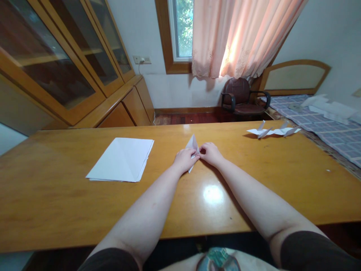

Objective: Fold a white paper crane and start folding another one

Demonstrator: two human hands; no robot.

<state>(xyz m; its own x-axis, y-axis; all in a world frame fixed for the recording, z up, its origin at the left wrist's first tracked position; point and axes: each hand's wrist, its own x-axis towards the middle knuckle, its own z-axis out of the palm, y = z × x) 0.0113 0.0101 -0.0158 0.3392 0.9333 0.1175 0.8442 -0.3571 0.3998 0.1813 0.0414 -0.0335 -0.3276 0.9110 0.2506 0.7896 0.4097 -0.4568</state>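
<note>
A small piece of folded white paper [193,142] is between my hands at the middle of the table, one pointed tip facing away from me and another showing below my fingers. My left hand [184,159] lies over its left side, fingers closed on it. From the right, my right hand [211,153] pinches the paper's right edge with thumb and forefinger. The fingers hide the middle folds. To the left lies a stack of square white paper sheets [120,160]. At the far right of the table sit folded white paper birds [273,131] with raised points.
The wooden table [70,214] spans the view, its near edge close to my body. Beyond it stand a brown office chair [239,96] and, at the right, a bed [316,113] with a checked cover. A glass-fronted cabinet [107,92] lines the left wall.
</note>
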